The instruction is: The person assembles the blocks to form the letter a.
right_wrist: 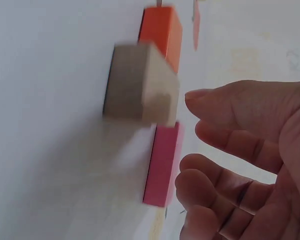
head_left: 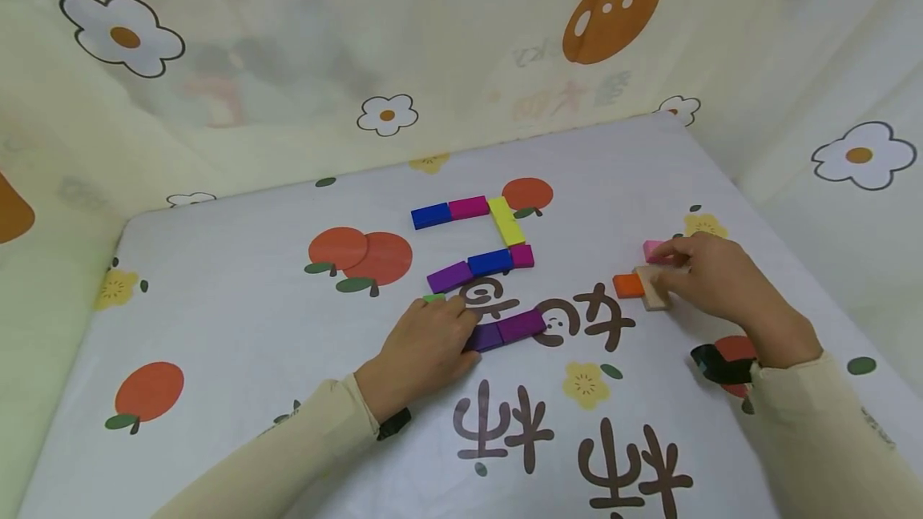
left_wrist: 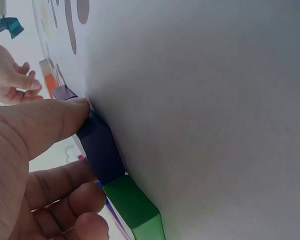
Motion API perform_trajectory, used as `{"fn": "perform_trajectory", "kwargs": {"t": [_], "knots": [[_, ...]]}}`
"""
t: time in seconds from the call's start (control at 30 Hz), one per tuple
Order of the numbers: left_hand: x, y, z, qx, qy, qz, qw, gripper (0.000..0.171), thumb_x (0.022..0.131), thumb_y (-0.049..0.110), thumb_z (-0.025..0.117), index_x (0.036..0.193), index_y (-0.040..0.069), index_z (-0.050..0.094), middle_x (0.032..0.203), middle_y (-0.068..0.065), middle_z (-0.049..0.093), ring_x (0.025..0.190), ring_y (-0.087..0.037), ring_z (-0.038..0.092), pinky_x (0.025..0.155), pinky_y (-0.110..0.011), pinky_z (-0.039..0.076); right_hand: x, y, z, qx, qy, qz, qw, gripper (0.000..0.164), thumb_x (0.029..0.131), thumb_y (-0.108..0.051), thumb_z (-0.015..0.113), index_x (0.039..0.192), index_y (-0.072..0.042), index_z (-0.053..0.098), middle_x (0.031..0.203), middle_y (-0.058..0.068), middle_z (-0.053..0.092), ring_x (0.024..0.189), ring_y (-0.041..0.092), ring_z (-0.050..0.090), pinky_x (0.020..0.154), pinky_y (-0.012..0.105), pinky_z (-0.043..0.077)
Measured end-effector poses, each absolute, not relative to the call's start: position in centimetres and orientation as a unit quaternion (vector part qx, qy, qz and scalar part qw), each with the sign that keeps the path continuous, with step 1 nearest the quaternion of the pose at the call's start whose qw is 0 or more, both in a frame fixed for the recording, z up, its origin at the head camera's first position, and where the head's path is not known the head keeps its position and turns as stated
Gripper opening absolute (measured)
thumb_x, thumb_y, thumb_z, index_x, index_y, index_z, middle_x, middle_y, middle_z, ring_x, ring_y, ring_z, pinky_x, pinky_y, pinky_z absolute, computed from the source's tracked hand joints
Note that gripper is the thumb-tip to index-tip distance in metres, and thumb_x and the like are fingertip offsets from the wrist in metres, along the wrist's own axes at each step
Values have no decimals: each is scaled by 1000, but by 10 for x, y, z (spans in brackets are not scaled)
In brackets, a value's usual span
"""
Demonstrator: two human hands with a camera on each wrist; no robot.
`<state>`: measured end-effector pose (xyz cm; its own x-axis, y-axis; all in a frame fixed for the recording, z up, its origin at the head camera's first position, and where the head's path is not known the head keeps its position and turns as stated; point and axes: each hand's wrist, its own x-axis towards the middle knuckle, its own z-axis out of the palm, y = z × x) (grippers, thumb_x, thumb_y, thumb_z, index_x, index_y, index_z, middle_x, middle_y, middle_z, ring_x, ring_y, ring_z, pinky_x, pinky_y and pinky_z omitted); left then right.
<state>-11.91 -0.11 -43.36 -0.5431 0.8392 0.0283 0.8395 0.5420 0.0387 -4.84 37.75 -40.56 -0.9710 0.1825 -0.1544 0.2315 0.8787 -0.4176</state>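
My left hand (head_left: 425,347) pinches a dark purple block (left_wrist: 104,150) between thumb and fingers, down at the table surface. A green block (left_wrist: 135,202) adjoins one end of it, and a lighter purple block (head_left: 522,326) adjoins the other. In the head view the hand hides most of the green block. My right hand (head_left: 721,279) hovers beside a plain wooden block (right_wrist: 140,85), thumb tip a little apart from it and fingers loosely bent. An orange block (head_left: 627,286) abuts the wooden one, and a pink block (right_wrist: 162,165) lies just beyond it.
Farther back, a bent row of blocks includes a blue block (head_left: 431,216), a magenta block (head_left: 469,207) and a yellow block (head_left: 506,221), then another blue block (head_left: 490,263) and a purple block (head_left: 449,277). A printed white cloth (head_left: 245,327) covers the table; a patterned curtain (head_left: 274,118) hangs behind.
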Motion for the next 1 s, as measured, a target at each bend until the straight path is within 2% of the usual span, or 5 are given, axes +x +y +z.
{"fn": "perform_trajectory", "kwargs": {"t": [0.23, 0.37, 0.5, 0.8, 1.0], "knots": [[-121, 0, -433, -484, -875, -26, 9, 35, 91, 40, 80, 109, 11, 73, 101, -3, 70, 88, -20, 66, 80, -38, 53, -56, 398, -406, 112, 975, -189, 44, 37, 91, -12, 71, 123, 6, 68, 110, 30, 64, 94, 41, 55, 61, 35, 46], [-120, 1, -433, -485, -874, -26, 5, 35, 91, 40, 79, 110, 11, 73, 98, -3, 69, 86, -20, 66, 78, -37, 53, -59, 401, -408, 124, 974, -180, 58, 42, 92, -10, 69, 130, 8, 64, 127, 38, 53, 110, 53, 49, 74, 52, 57], [-120, -1, -433, -482, -876, -24, 4, 35, 91, 40, 79, 110, 11, 73, 100, -3, 70, 87, -20, 66, 79, -37, 53, -66, 402, -412, 119, 977, -162, 75, 47, 92, -9, 69, 135, 9, 60, 134, 40, 50, 120, 57, 46, 90, 67, 52], [-120, -2, -432, -484, -874, -24, 1, 34, 92, 40, 78, 111, 12, 73, 100, -3, 69, 88, -20, 66, 79, -37, 53, -76, 409, -413, 118, 975, -156, 107, 45, 90, -7, 67, 131, 11, 61, 116, 36, 61, 102, 49, 54, 77, 56, 56], [-120, -2, -431, -483, -875, -23, 0, 34, 92, 40, 78, 110, 12, 73, 99, -2, 69, 87, -20, 66, 78, -36, 52, -77, 412, -413, 120, 975, -159, 102, 43, 89, -9, 70, 126, 11, 63, 107, 32, 63, 92, 44, 57, 69, 48, 56]]}}
